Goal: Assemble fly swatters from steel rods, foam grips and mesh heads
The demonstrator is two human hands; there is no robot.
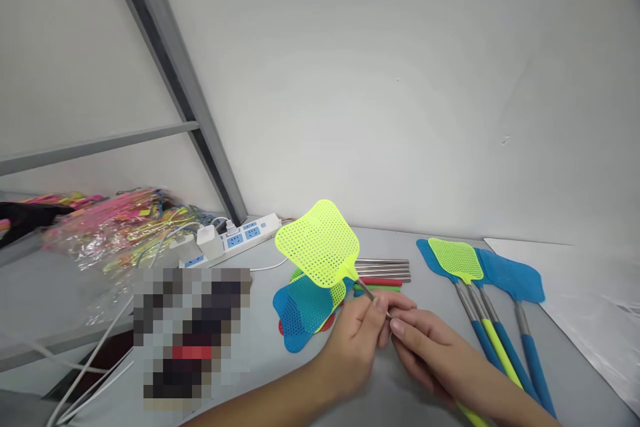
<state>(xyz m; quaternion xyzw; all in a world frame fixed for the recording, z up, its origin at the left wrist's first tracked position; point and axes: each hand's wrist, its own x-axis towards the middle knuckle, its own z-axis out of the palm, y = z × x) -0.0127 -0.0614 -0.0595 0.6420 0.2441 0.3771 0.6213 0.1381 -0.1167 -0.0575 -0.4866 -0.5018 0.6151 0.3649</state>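
Note:
A yellow-green fly swatter (pixel 320 243) is held up, its perforated head tilted toward the upper left. My left hand (pixel 356 337) is closed around its thin metal rod, just below the head. Against it, my right hand (pixel 430 347) pinches the lower part of the rod; a yellow-green handle end (pixel 471 416) shows beneath that wrist. Behind the hands lie loose swatter heads, a blue one (pixel 300 313) on top with green and red ones partly hidden. Beside them are several metal rods (pixel 385 267), a red handle (pixel 383 282) and a green handle, partly covered by my fingers.
Several blue and yellow-green swatters (pixel 493 307) lie side by side on the right of the grey table. A white power strip (pixel 250 233) with plugs and cables sits at the back left. Plastic-bagged colourful items (pixel 130 220) lie beyond a metal frame post (pixel 190 93). A white sheet (pixel 590 293) covers the right edge.

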